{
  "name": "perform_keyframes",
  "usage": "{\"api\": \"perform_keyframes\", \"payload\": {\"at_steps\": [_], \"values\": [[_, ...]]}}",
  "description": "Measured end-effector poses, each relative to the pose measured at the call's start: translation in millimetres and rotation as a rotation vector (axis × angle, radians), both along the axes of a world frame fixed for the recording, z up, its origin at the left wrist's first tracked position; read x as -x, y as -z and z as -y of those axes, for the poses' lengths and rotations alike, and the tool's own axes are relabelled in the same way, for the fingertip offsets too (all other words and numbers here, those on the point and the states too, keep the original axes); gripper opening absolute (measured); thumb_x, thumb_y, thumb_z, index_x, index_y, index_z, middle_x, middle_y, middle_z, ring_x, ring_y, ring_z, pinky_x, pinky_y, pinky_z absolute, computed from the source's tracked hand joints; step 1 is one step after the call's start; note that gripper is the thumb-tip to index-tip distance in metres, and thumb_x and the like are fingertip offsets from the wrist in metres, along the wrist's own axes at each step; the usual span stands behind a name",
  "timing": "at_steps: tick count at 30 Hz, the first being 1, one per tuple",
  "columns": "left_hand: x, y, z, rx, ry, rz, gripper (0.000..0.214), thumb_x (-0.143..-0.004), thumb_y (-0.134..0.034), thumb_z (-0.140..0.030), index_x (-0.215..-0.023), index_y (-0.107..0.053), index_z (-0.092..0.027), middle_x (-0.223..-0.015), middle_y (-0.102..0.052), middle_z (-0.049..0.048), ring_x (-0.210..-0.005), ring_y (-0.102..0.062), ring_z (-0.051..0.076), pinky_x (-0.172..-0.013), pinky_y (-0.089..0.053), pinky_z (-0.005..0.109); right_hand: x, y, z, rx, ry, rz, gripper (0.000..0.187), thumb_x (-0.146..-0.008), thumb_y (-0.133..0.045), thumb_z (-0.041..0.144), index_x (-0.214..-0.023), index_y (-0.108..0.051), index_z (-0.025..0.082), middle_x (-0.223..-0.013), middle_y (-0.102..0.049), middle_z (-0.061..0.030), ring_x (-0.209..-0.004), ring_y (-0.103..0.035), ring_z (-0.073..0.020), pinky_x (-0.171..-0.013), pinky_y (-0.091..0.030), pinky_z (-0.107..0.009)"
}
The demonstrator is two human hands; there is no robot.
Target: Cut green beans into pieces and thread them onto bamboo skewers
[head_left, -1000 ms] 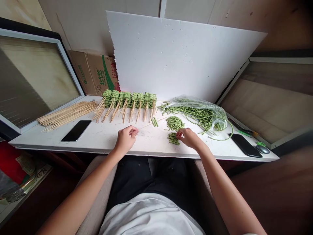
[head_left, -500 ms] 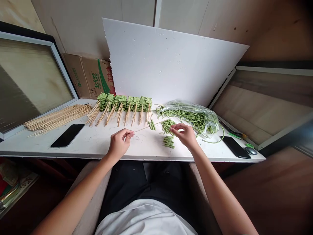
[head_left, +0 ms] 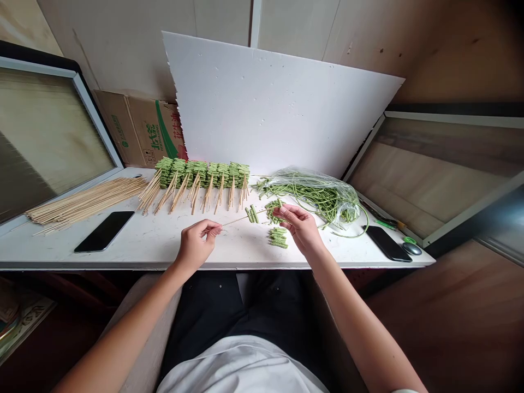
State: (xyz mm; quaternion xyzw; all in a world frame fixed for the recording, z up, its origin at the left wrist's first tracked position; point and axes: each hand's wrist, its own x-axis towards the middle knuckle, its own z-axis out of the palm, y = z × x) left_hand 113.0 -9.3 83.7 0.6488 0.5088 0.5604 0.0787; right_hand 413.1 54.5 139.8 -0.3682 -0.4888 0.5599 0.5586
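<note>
My left hand (head_left: 196,244) pinches the near end of a thin bamboo skewer (head_left: 235,220) that carries two short green bean pieces (head_left: 251,214). My right hand (head_left: 301,228) is closed in a pinch at the skewer's far tip, holding a bean piece against it. A small stack of cut bean pieces (head_left: 278,238) lies just left of my right wrist, and a looser heap (head_left: 272,210) sits behind my fingers. Both hands hover above the white table (head_left: 155,243).
A row of finished bean skewers (head_left: 202,177) lines the back, with loose bare skewers (head_left: 84,199) at the left. A plastic bag of long beans (head_left: 317,194) lies to the right. Phones rest at the left (head_left: 104,231) and right (head_left: 387,243). A white foam board (head_left: 270,103) leans behind.
My right hand left the small stack of bean pieces, lifted and moved left to the skewer's tip with a piece. The left hand kept hold of the skewer.
</note>
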Motion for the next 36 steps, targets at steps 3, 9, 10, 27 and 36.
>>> {"api": "perform_keyframes", "payload": {"at_steps": [3, 9, 10, 27, 36], "values": [[0.4, 0.4, -0.5, 0.002, -0.004, 0.001, 0.016, -0.095, -0.068, -0.032, -0.089, -0.078, -0.02, -0.088, -0.081, 0.0041, -0.081, -0.077, 0.019, -0.08, -0.064, 0.029, 3.7, -0.1, 2.5, 0.007, 0.016, -0.014, 0.042, -0.068, -0.097, 0.048, -0.098, -0.08, 0.024, -0.106, -0.083, -0.0094, -0.108, -0.078, -0.0292, -0.069, -0.057, -0.031], [-0.2, 0.9, -0.4, 0.016, -0.008, 0.001, 0.017, -0.094, -0.068, -0.033, -0.088, -0.078, -0.021, -0.086, -0.081, 0.0039, -0.08, -0.077, 0.019, -0.08, -0.064, 0.03, 7.4, -4.0, 7.6, 0.015, 0.015, 0.006, 0.042, -0.07, -0.094, 0.052, -0.096, -0.079, 0.023, -0.109, -0.083, -0.0103, -0.111, -0.077, -0.0309, -0.068, -0.055, -0.031], [-0.5, 0.9, -0.3, 0.018, -0.005, 0.001, 0.017, -0.094, -0.068, -0.033, -0.088, -0.078, -0.021, -0.086, -0.081, 0.0039, -0.08, -0.077, 0.019, -0.08, -0.064, 0.03, 8.0, -4.3, 8.2, 0.016, 0.01, 0.006, 0.042, -0.07, -0.093, 0.053, -0.096, -0.079, 0.023, -0.109, -0.083, -0.0105, -0.111, -0.077, -0.0308, -0.068, -0.054, -0.03], [-1.5, -3.9, 2.2, 0.015, -0.033, -0.033, 0.018, -0.093, -0.066, -0.032, -0.084, -0.078, -0.021, -0.083, -0.081, 0.0039, -0.078, -0.078, 0.02, -0.078, -0.064, 0.03, 9.4, -3.2, 9.9, 0.014, 0.025, 0.027, 0.037, -0.072, -0.092, 0.051, -0.094, -0.08, 0.023, -0.106, -0.083, -0.0101, -0.111, -0.076, -0.0306, -0.069, -0.052, -0.031], [1.3, -5.1, 3.2, -0.041, -0.097, -0.128, 0.02, -0.091, -0.06, -0.021, -0.082, -0.078, -0.022, -0.082, -0.081, 0.003, -0.077, -0.077, 0.021, -0.075, -0.061, 0.03, 8.8, 3.7, 7.4, -0.023, 0.052, 0.072, 0.034, -0.072, -0.093, 0.048, -0.092, -0.083, 0.022, -0.097, -0.082, -0.0087, -0.103, -0.076, -0.0283, -0.067, -0.051, -0.031]]}}
